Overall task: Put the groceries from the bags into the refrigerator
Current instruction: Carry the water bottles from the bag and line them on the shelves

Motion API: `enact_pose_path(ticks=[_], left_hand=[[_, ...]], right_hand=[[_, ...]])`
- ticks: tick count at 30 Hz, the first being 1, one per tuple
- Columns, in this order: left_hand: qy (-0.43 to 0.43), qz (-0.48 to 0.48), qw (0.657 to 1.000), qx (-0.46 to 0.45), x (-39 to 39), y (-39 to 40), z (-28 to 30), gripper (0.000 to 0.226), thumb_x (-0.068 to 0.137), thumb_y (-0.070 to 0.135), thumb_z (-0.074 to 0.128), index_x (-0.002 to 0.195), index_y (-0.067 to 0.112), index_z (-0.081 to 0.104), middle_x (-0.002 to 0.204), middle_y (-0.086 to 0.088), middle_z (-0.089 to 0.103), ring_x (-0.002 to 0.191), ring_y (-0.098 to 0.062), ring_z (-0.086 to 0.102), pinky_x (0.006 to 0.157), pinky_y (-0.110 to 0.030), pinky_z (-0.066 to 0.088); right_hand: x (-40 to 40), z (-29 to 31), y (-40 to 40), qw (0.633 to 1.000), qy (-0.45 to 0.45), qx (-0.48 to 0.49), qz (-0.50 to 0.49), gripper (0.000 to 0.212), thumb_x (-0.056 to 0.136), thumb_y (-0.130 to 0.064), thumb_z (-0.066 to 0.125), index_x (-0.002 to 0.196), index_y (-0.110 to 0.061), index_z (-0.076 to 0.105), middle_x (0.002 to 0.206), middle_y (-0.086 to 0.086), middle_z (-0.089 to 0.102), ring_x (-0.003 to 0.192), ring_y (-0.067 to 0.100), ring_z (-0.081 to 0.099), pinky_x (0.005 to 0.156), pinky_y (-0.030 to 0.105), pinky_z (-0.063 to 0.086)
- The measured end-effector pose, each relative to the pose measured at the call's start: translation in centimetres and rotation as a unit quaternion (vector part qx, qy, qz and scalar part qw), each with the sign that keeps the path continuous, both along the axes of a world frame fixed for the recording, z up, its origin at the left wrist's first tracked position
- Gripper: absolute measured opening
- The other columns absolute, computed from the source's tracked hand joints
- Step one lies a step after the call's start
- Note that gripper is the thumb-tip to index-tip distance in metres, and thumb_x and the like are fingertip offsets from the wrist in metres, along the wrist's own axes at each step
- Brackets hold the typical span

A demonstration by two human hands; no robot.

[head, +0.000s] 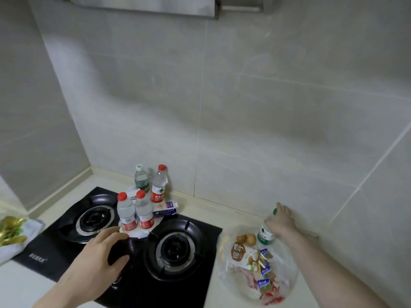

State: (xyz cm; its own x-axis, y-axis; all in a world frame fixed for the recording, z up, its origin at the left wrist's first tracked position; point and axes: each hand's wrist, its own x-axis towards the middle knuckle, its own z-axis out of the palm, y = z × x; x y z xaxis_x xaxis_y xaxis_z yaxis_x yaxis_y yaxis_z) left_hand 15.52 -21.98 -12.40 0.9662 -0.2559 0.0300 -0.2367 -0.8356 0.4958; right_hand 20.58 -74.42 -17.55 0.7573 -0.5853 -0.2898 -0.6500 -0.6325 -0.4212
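My right hand (281,223) grips a water bottle with a green cap and green label (264,235), upright at the far edge of a clear plastic bag (289,283) on the counter. The bag holds brown eggs (246,238), an orange-brown snack packet (239,252), small blue cartons (265,271) and pink meat. My left hand (100,256) hovers over the black gas stove (66,252), fingers and thumb curled round a dark object (119,250) I cannot identify. The refrigerator is not in view.
Three red-capped water bottles (126,212) and a green-capped one (141,178) stand between the burners on a white bag, with a blue carton (165,211) beside them. A white bag of leafy greens (12,232) lies at the left. Tiled walls close the counter behind.
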Motion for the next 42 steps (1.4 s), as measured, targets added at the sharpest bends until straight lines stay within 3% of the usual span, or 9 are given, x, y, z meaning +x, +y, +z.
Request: enact_pose_path(ticks=[4,7,9,20,23,27,30,33,42], left_hand=[[-0.004,0.007,1.000,0.001,0.3,0.0,-0.4,0.049,0.082,0.039,0.076,0.122,0.051,0.049,0.146,0.020,0.041,0.124,-0.009,0.052,0.095,-0.024,0.049],[-0.007,0.013,1.000,0.009,0.5,-0.6,-0.3,0.049,0.087,0.041,0.070,0.133,0.042,0.054,0.142,0.026,0.034,0.121,-0.005,0.048,0.094,-0.019,0.045],[-0.003,0.012,1.000,0.012,0.7,-0.6,-0.3,0.049,0.089,0.040,0.068,0.135,0.039,0.053,0.138,0.030,0.029,0.118,-0.001,0.046,0.089,-0.015,0.041],[0.017,0.032,0.999,0.022,7.4,1.2,-0.4,0.054,0.088,0.036,0.070,0.138,0.023,0.055,0.146,0.006,0.046,0.129,-0.014,0.052,0.105,-0.025,0.041],[0.040,0.053,0.998,0.017,10.9,1.8,-0.9,0.064,0.085,0.035,0.073,0.143,0.018,0.049,0.147,-0.004,0.047,0.125,-0.022,0.056,0.100,-0.031,0.046],[0.052,0.069,0.996,-0.009,15.8,1.5,-1.9,0.068,0.084,0.020,0.072,0.145,0.010,0.043,0.146,-0.014,0.046,0.129,-0.031,0.051,0.102,-0.041,0.046],[0.090,0.070,0.993,-0.001,19.1,1.8,-3.3,0.076,0.088,0.019,0.069,0.152,0.007,0.032,0.153,-0.018,0.040,0.136,-0.036,0.045,0.108,-0.046,0.043],[0.104,0.037,0.994,0.000,21.3,2.4,-5.3,0.066,0.092,0.017,0.065,0.150,0.003,0.035,0.147,-0.021,0.048,0.133,-0.038,0.048,0.105,-0.045,0.042],[0.096,0.009,0.994,-0.044,23.6,4.7,-8.0,0.035,0.098,0.030,0.059,0.126,0.010,0.052,0.113,-0.017,0.070,0.102,-0.040,0.065,0.078,-0.039,0.046]], right_hand=[[2.1,-2.3,-1.6,1.000,-0.017,0.004,-0.007,0.062,0.090,-0.020,0.066,0.148,-0.014,0.045,0.152,0.015,0.042,0.140,0.030,0.043,0.113,0.034,0.038],[2.7,-3.9,-2.8,0.998,-0.051,-0.004,-0.039,0.022,0.083,-0.007,0.063,0.095,-0.025,0.065,0.126,0.016,0.064,0.115,0.032,0.061,0.101,0.036,0.050],[2.8,-4.4,-2.7,0.994,-0.089,-0.008,-0.055,0.027,0.078,-0.002,0.064,0.076,-0.029,0.061,0.115,0.016,0.070,0.104,0.034,0.066,0.093,0.038,0.055],[-5.0,7.2,9.1,0.927,-0.374,-0.019,0.013,0.019,0.089,-0.004,0.070,0.092,-0.023,0.067,0.106,0.002,0.056,0.094,0.019,0.053,0.086,0.033,0.043],[-6.9,9.0,12.3,0.932,-0.359,0.016,0.032,0.021,0.092,-0.006,0.068,0.094,-0.027,0.066,0.107,-0.005,0.057,0.097,0.015,0.055,0.087,0.029,0.041],[-9.0,9.4,17.1,0.947,-0.307,0.072,0.068,0.024,0.093,-0.013,0.069,0.091,-0.036,0.064,0.106,-0.018,0.057,0.088,0.002,0.060,0.066,0.014,0.044],[-9.8,8.4,20.4,0.956,-0.270,0.075,0.082,0.027,0.088,-0.017,0.072,0.088,-0.042,0.062,0.102,-0.020,0.061,0.093,0.002,0.059,0.072,0.022,0.046],[-10.2,7.6,23.6,0.967,-0.232,0.080,0.073,0.027,0.086,-0.021,0.073,0.090,-0.045,0.061,0.097,-0.019,0.062,0.096,0.007,0.058,0.083,0.030,0.048],[-11.4,6.9,30.4,0.976,-0.216,0.025,0.035,0.027,0.087,-0.017,0.072,0.088,-0.043,0.062,0.096,-0.021,0.065,0.087,-0.004,0.059,0.075,0.021,0.041]])
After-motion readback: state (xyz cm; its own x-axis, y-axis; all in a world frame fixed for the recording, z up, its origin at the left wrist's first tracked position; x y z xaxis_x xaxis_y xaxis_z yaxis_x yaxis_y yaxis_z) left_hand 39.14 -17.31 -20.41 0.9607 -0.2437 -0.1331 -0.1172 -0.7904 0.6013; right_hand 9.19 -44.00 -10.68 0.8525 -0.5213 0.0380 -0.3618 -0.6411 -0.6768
